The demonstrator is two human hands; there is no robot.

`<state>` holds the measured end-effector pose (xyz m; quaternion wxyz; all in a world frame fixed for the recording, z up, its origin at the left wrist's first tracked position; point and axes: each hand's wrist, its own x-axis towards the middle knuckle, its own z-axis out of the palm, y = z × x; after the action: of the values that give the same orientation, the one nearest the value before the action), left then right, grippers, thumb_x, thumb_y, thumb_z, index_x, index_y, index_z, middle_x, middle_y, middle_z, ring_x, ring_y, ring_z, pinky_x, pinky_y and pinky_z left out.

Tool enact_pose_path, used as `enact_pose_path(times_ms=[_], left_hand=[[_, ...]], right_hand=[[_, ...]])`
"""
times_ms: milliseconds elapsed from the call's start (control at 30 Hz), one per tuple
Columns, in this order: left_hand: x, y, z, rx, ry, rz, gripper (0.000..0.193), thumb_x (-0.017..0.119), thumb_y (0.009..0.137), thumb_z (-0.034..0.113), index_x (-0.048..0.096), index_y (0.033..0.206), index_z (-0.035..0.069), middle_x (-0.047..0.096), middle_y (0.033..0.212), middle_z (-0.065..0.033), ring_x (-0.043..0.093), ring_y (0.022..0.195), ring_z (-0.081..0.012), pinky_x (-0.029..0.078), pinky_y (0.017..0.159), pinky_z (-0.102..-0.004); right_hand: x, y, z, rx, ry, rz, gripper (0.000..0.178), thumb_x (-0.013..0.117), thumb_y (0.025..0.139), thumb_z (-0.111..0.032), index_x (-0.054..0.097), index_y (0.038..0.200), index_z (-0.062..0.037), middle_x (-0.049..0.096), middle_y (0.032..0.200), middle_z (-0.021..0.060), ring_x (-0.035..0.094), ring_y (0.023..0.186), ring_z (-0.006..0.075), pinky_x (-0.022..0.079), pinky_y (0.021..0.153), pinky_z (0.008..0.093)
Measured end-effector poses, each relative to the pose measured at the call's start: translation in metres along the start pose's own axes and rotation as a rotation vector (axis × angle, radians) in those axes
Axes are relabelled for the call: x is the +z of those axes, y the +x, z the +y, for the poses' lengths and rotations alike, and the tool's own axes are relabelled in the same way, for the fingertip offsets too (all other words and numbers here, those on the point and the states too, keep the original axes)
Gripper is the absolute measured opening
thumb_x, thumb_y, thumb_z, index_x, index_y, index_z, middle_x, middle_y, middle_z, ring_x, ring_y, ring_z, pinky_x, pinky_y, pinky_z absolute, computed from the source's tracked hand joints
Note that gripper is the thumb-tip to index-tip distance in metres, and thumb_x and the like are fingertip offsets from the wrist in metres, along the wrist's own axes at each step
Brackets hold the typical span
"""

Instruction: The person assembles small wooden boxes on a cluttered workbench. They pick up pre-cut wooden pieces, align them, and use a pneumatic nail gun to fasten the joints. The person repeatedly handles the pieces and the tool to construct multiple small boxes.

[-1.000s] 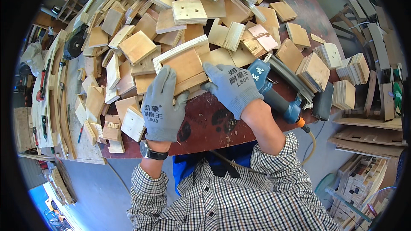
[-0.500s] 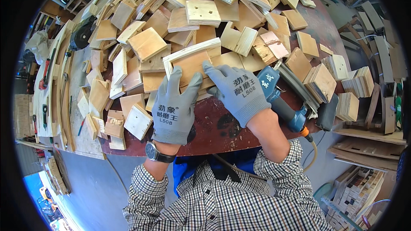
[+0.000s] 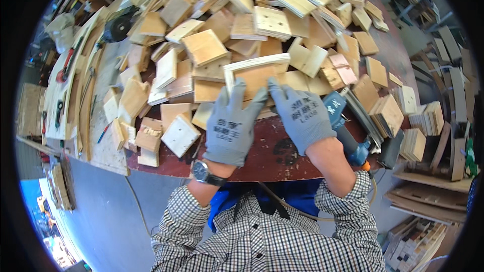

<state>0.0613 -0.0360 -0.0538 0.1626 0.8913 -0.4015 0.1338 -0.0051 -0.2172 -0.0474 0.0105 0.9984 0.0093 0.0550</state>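
Note:
Both my hands wear grey knitted work gloves with printing on the back. My left hand holds the near left side of a plywood piece, its fingers bent against the face. On the right side of the same piece, my right hand presses with its fingertips. Pale strips run along the piece's far and left edges, forming a corner. The undersides of my fingers are hidden. Close to my right wrist lies a blue nail gun with a long dark magazine and an air hose.
A heap of plywood blocks covers the far side of the dark red table. Stacked blocks stand at the right. Long boards and hand tools, including a red-handled one, lie at the left. Wood offcuts lean beyond the right edge.
The whole view has shifted, so the table and heap appear farther right. Both hands remain on the plywood piece, with the right hand slightly nearer the left.

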Motion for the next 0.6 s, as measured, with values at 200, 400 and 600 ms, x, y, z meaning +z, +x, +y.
enact_pose_path(times_ms=[200, 400, 600], left_hand=[[0.013, -0.004, 0.003, -0.004, -0.053, 0.054, 0.057, 0.068, 0.091, 0.010, 0.064, 0.146, 0.024, 0.057, 0.143, -0.0197, 0.058, 0.125, -0.0422, 0.054, 0.102, -0.0486], [0.004, -0.004, -0.003, -0.051, -0.101, 0.039, 0.045, 0.070, 0.093, 0.013, 0.068, 0.138, 0.016, 0.059, 0.144, -0.0160, 0.059, 0.124, -0.0402, 0.052, 0.102, -0.0488], [0.011, -0.006, -0.008, -0.024, -0.108, 0.119, 0.043, 0.073, 0.092, 0.018, 0.070, 0.135, 0.015, 0.062, 0.143, -0.0119, 0.061, 0.124, -0.0364, 0.053, 0.100, -0.0477]], right_hand=[[0.009, -0.003, 0.004, -0.009, -0.007, 0.055, 0.056, 0.059, 0.102, -0.021, 0.049, 0.154, -0.0050, 0.069, 0.119, 0.0094, 0.072, 0.104, 0.0259, 0.055, 0.087, 0.0414], [0.006, -0.002, 0.003, -0.011, 0.031, 0.181, 0.058, 0.068, 0.097, -0.035, 0.056, 0.149, -0.0127, 0.069, 0.115, 0.0064, 0.070, 0.097, 0.0240, 0.054, 0.084, 0.0430], [0.000, -0.005, 0.005, 0.001, 0.126, 0.198, 0.054, 0.070, 0.096, -0.034, 0.059, 0.145, -0.0131, 0.069, 0.113, 0.0071, 0.070, 0.095, 0.0271, 0.054, 0.083, 0.0421]])
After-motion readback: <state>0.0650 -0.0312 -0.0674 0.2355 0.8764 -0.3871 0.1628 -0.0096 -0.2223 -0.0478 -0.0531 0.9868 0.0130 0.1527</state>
